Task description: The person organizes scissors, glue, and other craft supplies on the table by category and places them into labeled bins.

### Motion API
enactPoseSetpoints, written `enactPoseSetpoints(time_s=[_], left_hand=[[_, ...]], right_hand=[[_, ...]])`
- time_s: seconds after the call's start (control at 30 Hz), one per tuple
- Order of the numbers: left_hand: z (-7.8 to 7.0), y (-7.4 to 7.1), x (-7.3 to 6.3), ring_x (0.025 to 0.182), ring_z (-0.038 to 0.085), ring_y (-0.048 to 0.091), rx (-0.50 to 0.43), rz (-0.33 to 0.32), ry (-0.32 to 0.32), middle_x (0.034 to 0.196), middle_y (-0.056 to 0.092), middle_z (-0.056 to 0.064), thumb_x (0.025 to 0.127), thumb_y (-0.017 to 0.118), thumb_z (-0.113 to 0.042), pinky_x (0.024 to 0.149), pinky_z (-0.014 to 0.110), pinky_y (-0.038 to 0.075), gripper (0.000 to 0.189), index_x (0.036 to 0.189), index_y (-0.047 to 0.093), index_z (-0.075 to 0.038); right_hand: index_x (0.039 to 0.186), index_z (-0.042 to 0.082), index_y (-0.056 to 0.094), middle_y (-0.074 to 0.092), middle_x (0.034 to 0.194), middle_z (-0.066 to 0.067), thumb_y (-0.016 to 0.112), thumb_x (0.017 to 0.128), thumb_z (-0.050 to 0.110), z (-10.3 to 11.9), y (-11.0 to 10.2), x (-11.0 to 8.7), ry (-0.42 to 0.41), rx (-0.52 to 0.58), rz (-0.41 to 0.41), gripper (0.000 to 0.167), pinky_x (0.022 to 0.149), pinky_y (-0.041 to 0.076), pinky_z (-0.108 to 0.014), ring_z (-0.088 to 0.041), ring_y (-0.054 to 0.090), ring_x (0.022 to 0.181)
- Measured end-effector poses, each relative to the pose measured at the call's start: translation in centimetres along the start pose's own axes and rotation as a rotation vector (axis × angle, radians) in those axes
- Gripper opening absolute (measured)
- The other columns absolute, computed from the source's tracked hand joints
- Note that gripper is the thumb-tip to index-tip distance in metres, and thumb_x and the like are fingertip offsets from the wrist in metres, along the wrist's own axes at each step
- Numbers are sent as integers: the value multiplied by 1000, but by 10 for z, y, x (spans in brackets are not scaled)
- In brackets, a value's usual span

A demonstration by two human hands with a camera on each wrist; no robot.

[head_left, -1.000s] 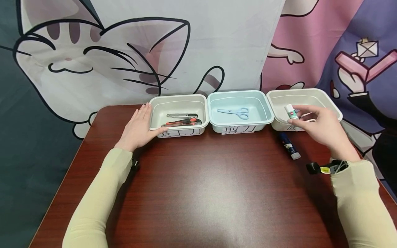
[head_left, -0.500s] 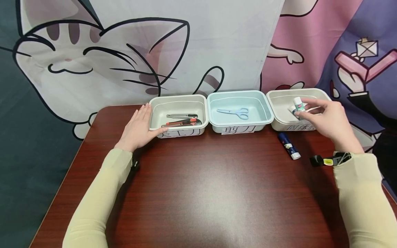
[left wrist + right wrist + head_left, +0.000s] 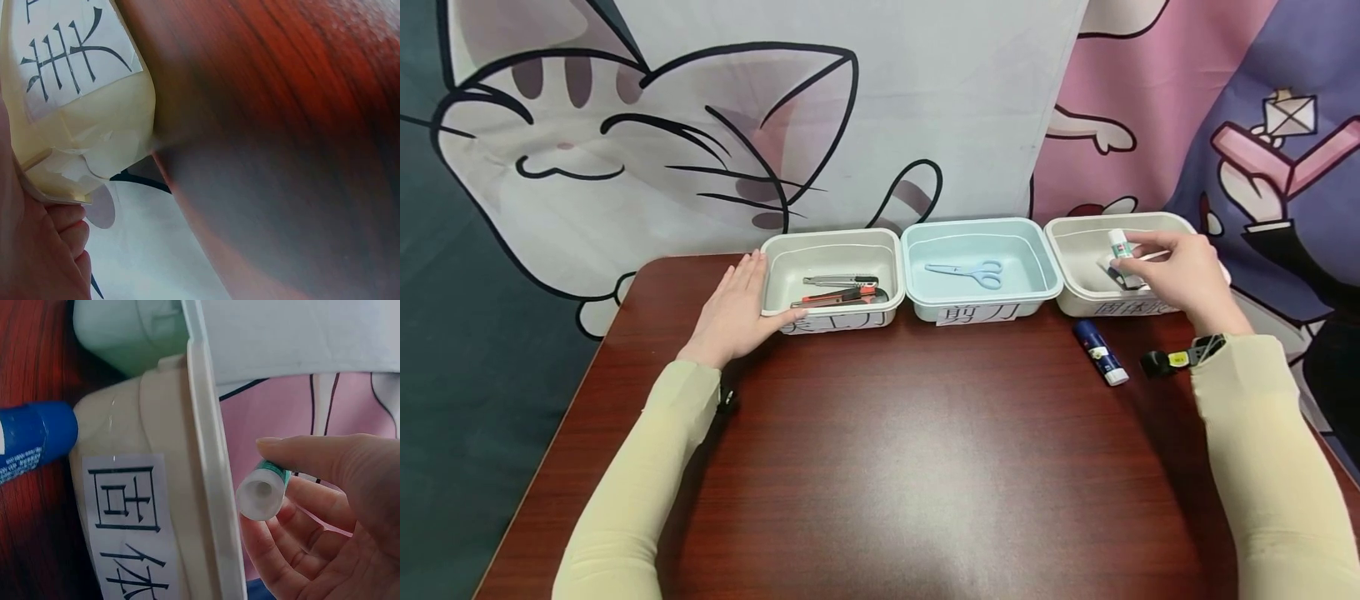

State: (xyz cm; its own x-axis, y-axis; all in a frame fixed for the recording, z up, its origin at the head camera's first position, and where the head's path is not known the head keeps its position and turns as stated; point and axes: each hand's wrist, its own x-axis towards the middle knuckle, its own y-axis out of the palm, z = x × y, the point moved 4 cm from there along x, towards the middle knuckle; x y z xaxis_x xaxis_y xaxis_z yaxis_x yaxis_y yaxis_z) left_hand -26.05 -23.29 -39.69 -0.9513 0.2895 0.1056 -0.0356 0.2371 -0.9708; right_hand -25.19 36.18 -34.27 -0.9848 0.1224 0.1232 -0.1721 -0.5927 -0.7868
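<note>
My right hand (image 3: pixel 1180 271) pinches a small white and green glue stick (image 3: pixel 1121 243) between thumb and fingers, above the right cream bin (image 3: pixel 1078 287). In the right wrist view the glue stick (image 3: pixel 261 495) shows its round white end towards the camera. Low in that bin lies another small whitish and dark object (image 3: pixel 1124 278), partly hidden by the hand. My left hand (image 3: pixel 733 304) rests against the left cream bin (image 3: pixel 775 250), fingers extended along its left side and thumb on its front rim. Left wrist view: the hand (image 3: pixel 50 244) touches the bin's edge.
Craft knives (image 3: pixel 846 293) lie in the left bin. A light blue bin (image 3: pixel 925 292) with blue scissors (image 3: pixel 977 272) stands between the cream ones. In front of the right bin, a dark blue glue stick (image 3: pixel 1101 353) lies on the brown table (image 3: pixel 880 467). Patterned cloth hangs behind.
My right hand has shifted slightly rightward and away from me, carrying the glue stick further over the right bin. More of that bin's label shows than a second ago. The left hand stays put.
</note>
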Motion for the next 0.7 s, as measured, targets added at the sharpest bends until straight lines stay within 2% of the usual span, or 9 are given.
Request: enactPoseSetpoints(time_s=[0.2, 0.43, 0.7], left_hand=[[-1, -1, -1, 153, 33, 13, -10, -11, -1, 165, 17, 23, 86, 50, -83, 125, 45, 8, 121, 160, 14, 5], [0, 0, 0, 153, 33, 13, -11, -8, -1, 166, 16, 22, 87, 50, -83, 125, 44, 7, 120, 160, 13, 5], [0, -1, 0, 153, 33, 13, -5, -10, 1, 166, 16, 22, 87, 50, -82, 125, 45, 7, 120, 160, 13, 5]], right_hand=[[132, 4, 68, 61, 82, 23, 79, 90, 38, -6, 4, 10, 23, 16, 25, 56, 56, 43, -17, 13, 53, 69], [133, 2, 67, 60, 75, 25, 79, 90, 34, -17, 8, 17, 44, 17, 24, 55, 58, 40, -18, 6, 51, 71], [131, 0, 68, 61, 74, 25, 79, 90, 31, -22, 11, 23, 42, 25, 16, 53, 58, 40, -17, 7, 51, 69]])
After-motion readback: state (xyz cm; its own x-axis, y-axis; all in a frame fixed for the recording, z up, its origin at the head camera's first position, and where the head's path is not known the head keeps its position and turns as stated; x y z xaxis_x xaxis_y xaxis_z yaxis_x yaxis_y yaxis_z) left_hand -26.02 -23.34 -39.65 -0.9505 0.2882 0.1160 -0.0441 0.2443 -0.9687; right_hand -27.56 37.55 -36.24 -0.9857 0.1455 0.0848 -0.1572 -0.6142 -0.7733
